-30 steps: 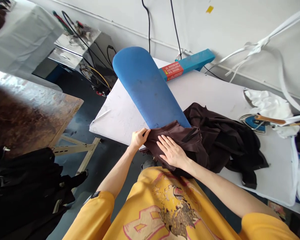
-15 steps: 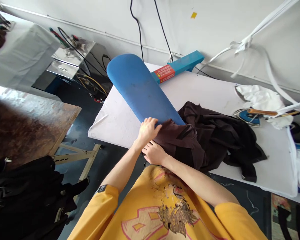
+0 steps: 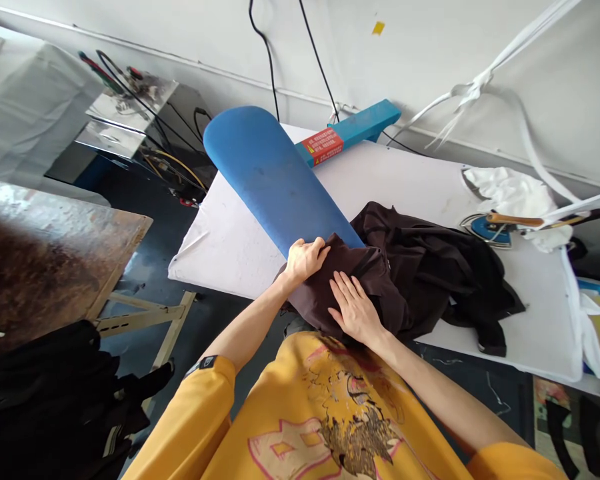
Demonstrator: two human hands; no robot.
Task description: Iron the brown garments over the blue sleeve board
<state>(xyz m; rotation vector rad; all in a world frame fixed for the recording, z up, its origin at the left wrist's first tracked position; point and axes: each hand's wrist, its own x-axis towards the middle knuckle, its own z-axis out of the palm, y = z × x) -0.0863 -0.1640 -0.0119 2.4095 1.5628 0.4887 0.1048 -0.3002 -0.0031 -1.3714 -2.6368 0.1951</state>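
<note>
A dark brown garment (image 3: 410, 280) is drawn over the near end of a blue padded ironing board (image 3: 280, 180), and the rest of it lies bunched to the right. My left hand (image 3: 306, 260) grips the garment's edge where it meets the blue pad, fingers curled in. Flat on the cloth, to the right of and below the left hand, rests my right hand (image 3: 354, 307) with its fingers stretched out. The pad's far end is bare.
A white-covered table (image 3: 220, 260) carries the board. An iron (image 3: 487, 230) with a wooden handle stands at the right beside white cloth (image 3: 513, 197). A teal arm (image 3: 355, 133) with a red label is behind the pad. Dark clothes (image 3: 55, 393) hang at the lower left.
My right hand has moved right and up from the garment's near edge and now lies flat on it. The left hand has closed on the cloth edge. The view has shifted slightly.
</note>
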